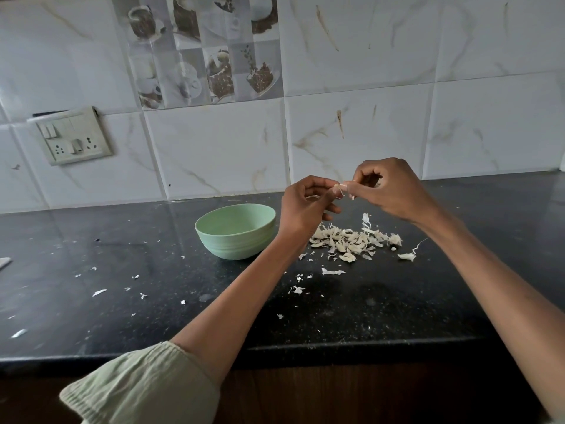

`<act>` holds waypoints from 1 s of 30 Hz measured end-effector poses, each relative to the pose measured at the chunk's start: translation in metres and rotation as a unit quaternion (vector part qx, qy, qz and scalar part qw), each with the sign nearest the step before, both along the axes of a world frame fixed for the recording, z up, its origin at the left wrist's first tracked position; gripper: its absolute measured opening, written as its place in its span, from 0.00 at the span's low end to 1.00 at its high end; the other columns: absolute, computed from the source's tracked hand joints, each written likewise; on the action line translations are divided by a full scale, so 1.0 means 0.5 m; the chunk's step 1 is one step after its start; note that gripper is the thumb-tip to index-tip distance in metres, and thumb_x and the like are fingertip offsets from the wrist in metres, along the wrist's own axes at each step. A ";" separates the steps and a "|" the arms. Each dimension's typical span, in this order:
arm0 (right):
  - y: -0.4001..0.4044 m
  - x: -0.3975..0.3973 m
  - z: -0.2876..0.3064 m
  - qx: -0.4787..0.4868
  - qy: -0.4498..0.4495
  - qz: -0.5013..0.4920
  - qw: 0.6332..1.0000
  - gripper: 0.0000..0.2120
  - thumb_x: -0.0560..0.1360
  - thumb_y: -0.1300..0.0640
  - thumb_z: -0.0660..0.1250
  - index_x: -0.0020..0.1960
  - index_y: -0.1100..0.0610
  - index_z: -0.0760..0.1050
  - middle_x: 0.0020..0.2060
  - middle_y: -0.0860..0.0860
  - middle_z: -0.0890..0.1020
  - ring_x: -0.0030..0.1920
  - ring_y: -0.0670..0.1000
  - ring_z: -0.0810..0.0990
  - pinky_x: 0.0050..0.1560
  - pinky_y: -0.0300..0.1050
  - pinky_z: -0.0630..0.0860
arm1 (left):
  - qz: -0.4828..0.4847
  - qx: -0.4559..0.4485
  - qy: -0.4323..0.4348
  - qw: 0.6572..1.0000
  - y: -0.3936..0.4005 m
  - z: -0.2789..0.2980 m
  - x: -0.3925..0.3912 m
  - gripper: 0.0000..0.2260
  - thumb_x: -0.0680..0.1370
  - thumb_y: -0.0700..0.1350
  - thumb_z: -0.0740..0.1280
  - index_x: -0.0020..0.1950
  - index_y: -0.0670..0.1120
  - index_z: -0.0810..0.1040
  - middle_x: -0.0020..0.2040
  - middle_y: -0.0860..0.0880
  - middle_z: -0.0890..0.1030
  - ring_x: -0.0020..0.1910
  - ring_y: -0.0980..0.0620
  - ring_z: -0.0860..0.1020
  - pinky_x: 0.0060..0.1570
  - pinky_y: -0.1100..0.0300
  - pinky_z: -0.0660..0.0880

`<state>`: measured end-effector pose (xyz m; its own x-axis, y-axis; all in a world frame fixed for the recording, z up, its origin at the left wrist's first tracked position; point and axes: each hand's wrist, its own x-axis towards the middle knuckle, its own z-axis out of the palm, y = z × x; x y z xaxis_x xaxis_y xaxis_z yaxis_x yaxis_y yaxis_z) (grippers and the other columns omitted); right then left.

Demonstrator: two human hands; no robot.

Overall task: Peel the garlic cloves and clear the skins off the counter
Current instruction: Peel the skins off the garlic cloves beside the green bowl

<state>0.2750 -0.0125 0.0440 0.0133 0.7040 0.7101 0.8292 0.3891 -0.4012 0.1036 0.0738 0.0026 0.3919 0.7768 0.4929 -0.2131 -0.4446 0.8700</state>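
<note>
Both hands are raised above the black counter point(153, 270), meeting over a small garlic clove point(338, 188). My left hand point(305, 206) pinches the clove at its fingertips. My right hand point(388, 188) pinches the clove's skin from the other side, a thin strip of skin hanging below. Under the hands lies a pile of garlic cloves and skins point(351, 241). A pale green bowl point(235, 235) stands just left of the pile; its inside looks bare from here.
Small flakes of skin point(99, 292) are scattered over the counter to the left and front of the bowl. A switch and socket plate point(73, 136) is on the tiled wall at the back left. The counter's front edge runs across below my forearms.
</note>
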 end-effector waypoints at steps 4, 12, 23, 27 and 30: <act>-0.002 -0.002 -0.004 -0.015 0.008 0.012 1.000 0.14 0.72 0.48 0.81 0.46 0.52 0.77 0.41 0.48 0.83 0.37 0.47 0.81 0.40 0.40 0.76 | 0.002 -0.032 -0.030 0.999 0.004 0.000 -0.002 0.08 0.80 0.44 0.76 0.56 0.43 0.84 0.48 0.41 0.88 0.39 0.48 0.86 0.36 0.60 0.79; -0.006 -0.012 0.003 0.011 0.024 0.036 0.999 0.13 0.72 0.54 0.82 0.50 0.50 0.79 0.49 0.45 0.84 0.43 0.49 0.83 0.43 0.41 0.80 | -0.010 -0.035 -0.032 0.999 0.001 0.001 0.001 0.09 0.80 0.45 0.76 0.56 0.42 0.84 0.50 0.39 0.87 0.37 0.50 0.84 0.34 0.62 0.76; -0.008 -0.022 0.002 0.018 0.020 0.046 0.999 0.10 0.75 0.61 0.77 0.50 0.52 0.77 0.47 0.48 0.83 0.45 0.49 0.84 0.42 0.50 0.83 | -0.005 0.012 -0.002 1.000 -0.007 0.004 0.000 0.11 0.79 0.46 0.77 0.56 0.41 0.84 0.48 0.42 0.88 0.37 0.47 0.86 0.33 0.61 0.77; -0.011 -0.025 0.003 0.018 0.016 0.054 0.998 0.12 0.73 0.65 0.76 0.50 0.53 0.78 0.46 0.51 0.83 0.47 0.51 0.84 0.45 0.56 0.83 | 0.033 0.053 0.003 0.998 -0.008 0.006 -0.002 0.09 0.78 0.45 0.78 0.53 0.41 0.85 0.45 0.43 0.87 0.35 0.48 0.85 0.32 0.58 0.78; -0.011 -0.025 0.003 0.012 0.019 0.059 0.998 0.12 0.74 0.64 0.78 0.50 0.53 0.79 0.46 0.50 0.84 0.47 0.51 0.85 0.48 0.56 0.84 | 0.053 0.062 0.007 0.997 -0.008 0.007 -0.003 0.08 0.78 0.45 0.78 0.51 0.41 0.85 0.43 0.45 0.87 0.35 0.48 0.86 0.33 0.57 0.80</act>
